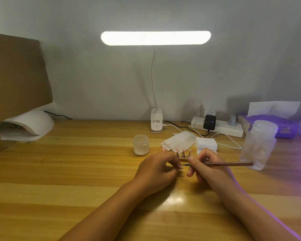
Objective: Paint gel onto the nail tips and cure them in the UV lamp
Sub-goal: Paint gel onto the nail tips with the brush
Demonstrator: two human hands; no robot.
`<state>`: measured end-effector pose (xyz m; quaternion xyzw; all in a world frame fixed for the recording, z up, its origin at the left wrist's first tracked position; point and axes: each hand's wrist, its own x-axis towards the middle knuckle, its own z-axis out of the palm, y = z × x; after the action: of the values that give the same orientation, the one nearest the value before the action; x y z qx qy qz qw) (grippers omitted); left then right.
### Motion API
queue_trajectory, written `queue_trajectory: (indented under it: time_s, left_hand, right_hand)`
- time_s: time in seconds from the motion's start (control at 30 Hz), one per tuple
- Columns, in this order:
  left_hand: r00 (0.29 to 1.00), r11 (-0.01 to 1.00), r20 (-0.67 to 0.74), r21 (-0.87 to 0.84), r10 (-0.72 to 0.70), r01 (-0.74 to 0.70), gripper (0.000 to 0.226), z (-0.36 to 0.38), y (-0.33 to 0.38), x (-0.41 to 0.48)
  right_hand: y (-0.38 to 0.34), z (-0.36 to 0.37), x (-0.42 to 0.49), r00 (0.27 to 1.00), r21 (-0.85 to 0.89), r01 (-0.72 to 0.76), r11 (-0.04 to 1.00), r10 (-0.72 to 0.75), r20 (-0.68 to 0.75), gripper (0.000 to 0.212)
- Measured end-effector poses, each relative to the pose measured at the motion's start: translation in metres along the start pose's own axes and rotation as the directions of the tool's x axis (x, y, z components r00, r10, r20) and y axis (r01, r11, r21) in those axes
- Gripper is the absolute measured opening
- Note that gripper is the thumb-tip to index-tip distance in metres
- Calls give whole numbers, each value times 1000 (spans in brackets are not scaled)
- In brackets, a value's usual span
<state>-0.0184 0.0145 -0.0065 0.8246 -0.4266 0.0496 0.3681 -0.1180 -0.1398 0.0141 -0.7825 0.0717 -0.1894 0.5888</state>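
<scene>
In the head view, the work is seen just below the centre of the striped wooden table [76, 171]. A small pink nail tip [180, 166] is pinched in the curled fingers of the left hand [156, 168]. What it is mounted on cannot be told, as that part is hidden by the fingers. At three o'clock of it, a slim brown-handled gel brush [228, 164] is gripped pen-fashion by the right hand [205, 164], and its fine point is laid right against the tip. So the painting step is judged to be under way. At twelve o'clock of the hands, a row of pink nail tips on little metal stands [183, 152] is lined up, with a small frosted jar [141, 144] at eleven o'clock. The white domed UV lamp [30, 122] is set well apart at ten o'clock, with nothing visibly curing in it. The tip is judged feather-light, thin and springy, and slick once wet. It is best taken from below or by its edges, never by the painted face, and only lightly, or it may be flicked away.
</scene>
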Motion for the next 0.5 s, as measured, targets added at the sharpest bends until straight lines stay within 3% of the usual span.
queue_trajectory:
  time_s: [0.17, 0.4, 0.5]
  left_hand:
    - [1000, 1000, 12, 6, -3, 3, 9, -1, 1, 0]
    - [1000, 1000, 10, -13, -2, 2, 9, -1, 1, 1]
    - [1000, 1000, 17, -9, -4, 4, 18, -1, 2, 1]
  right_hand:
    - [7, 2, 4, 999, -161, -10, 987, 4, -37, 14]
    - [4, 0, 2, 998, -99, 53, 994, -55, -12, 15]
    - [4, 2, 2, 999, -149, 48, 988, -47, 8, 14]
